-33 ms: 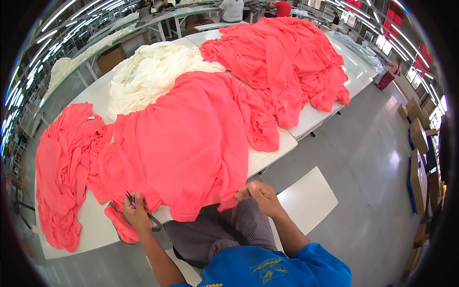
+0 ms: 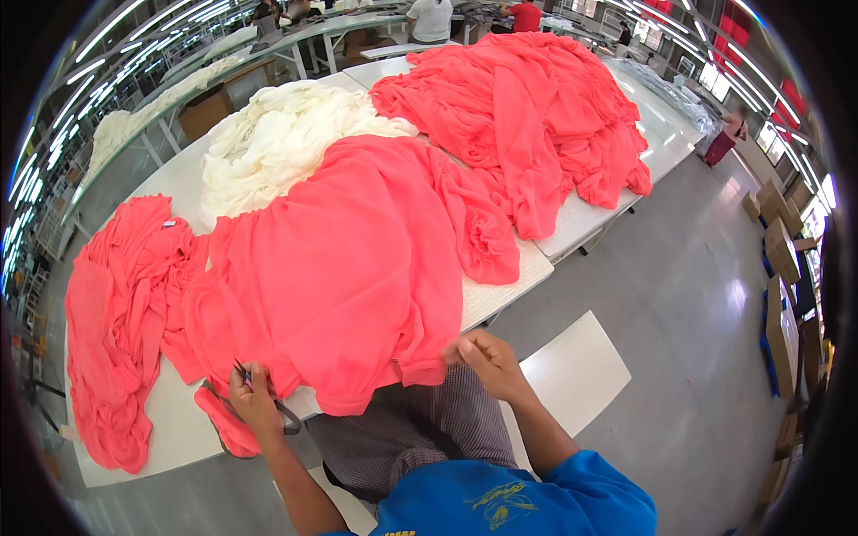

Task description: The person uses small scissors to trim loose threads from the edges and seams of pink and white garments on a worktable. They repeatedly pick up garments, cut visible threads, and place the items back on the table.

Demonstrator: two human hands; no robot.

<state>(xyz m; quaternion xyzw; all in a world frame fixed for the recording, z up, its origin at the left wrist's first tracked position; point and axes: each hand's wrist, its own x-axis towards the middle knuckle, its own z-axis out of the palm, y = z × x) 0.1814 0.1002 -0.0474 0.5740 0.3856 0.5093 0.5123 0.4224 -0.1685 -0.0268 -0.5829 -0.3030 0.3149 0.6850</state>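
A coral-pink gathered garment [image 2: 340,268] of thin cloth spreads over the white table's near edge toward my lap. My left hand [image 2: 255,402], at its lower left edge, is closed around small dark thread snips [image 2: 239,366], their pointed tips sticking up past the fingers. My right hand [image 2: 490,362] is at the garment's lower right edge, thumb and fingers pinched on the hem; the fingertips are slightly blurred. Beside my left wrist, a coral piece with a dark edge [image 2: 225,420] hangs off the table.
Another coral heap [image 2: 112,330] lies on the left, a cream cloth pile [image 2: 277,134] behind, and a large coral pile [image 2: 536,116] at the far right. A white board [image 2: 576,375] is right of my legs. Cardboard boxes [image 2: 779,339] line the right side. People work at far tables.
The loose bit of hem hanging by my right hand has swung up against the garment's edge. My left hand with the snips stays almost in place.
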